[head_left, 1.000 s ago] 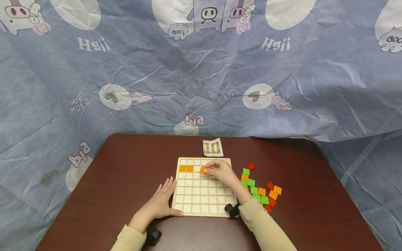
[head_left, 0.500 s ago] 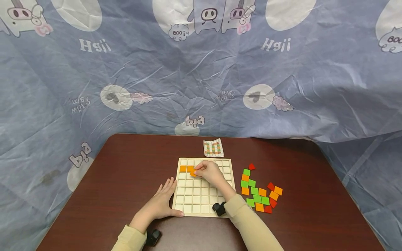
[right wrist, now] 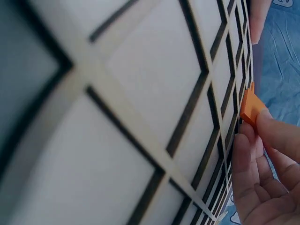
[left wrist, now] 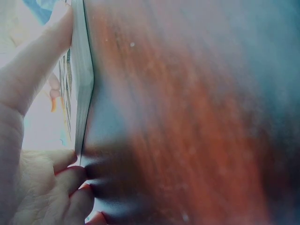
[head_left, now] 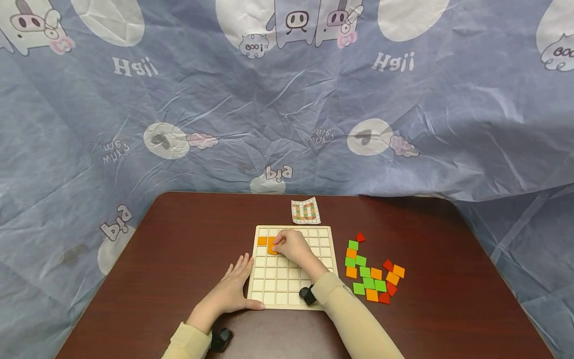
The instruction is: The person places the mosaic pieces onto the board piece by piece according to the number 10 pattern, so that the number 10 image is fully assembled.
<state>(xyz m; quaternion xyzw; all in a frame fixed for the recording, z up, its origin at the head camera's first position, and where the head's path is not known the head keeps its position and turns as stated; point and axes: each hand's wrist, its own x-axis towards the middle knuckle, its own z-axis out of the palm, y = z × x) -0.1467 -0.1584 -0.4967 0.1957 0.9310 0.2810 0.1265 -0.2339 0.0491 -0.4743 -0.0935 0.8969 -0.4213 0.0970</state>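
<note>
A pale wooden grid board [head_left: 281, 285] lies on the dark table. My right hand [head_left: 293, 247] is over its upper left part, pinching an orange square tile [head_left: 271, 250] between thumb and fingertips. The right wrist view shows this tile tilted, one corner close to the grid. In the second row from the top, one orange tile [head_left: 262, 241] sits in the leftmost cell and another is beside it, partly covered by my fingers. At the board's near left corner, my left hand [head_left: 229, 293] lies with its fingers along the left side and its thumb on the front edge.
To the right of the board lie loose green squares [head_left: 368, 283], orange squares [head_left: 371, 295] and red triangles [head_left: 360, 238]. A small paper card [head_left: 306, 211] with a coloured grid pattern lies behind the board. A printed blue cloth [head_left: 242, 109] hangs behind the table [head_left: 202, 219].
My right hand has moved left across the board with the orange tile, stopping just below the second placed tile. My left hand has stayed at the board's corner.
</note>
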